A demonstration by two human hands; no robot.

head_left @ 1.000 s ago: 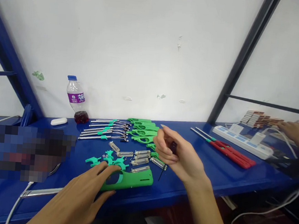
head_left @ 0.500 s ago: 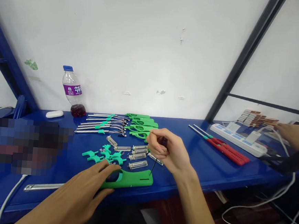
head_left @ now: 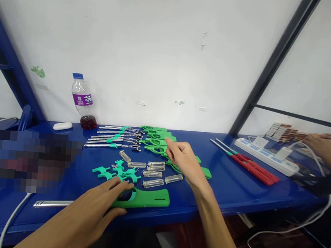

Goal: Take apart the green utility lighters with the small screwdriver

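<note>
A green long-necked lighter [head_left: 151, 198] lies along the front of the blue table. My left hand [head_left: 100, 203] is closed around its trigger end, and its metal tube sticks out to the left beneath my wrist. My right hand [head_left: 185, 160] is raised over the table, fingers curled shut. The screwdriver it held a moment ago is hidden by the hand. Several clear fuel tanks [head_left: 153, 183] and teal triggers [head_left: 118, 171] lie just beyond my left hand. Green lighter shells [head_left: 156, 142] sit behind, beside metal tubes with wires [head_left: 103, 146].
A bottle of dark drink [head_left: 82, 102] and a white case [head_left: 62, 126] stand at the back left. Two red lighters [head_left: 253, 167] and a white power strip [head_left: 266, 156] lie to the right. Another person's hands [head_left: 324, 148] show at far right. The left side is pixelated.
My right hand has lifted away from the lighter's end, and the screwdriver's thin shaft no longer shows. The green lighter stays under my left hand.
</note>
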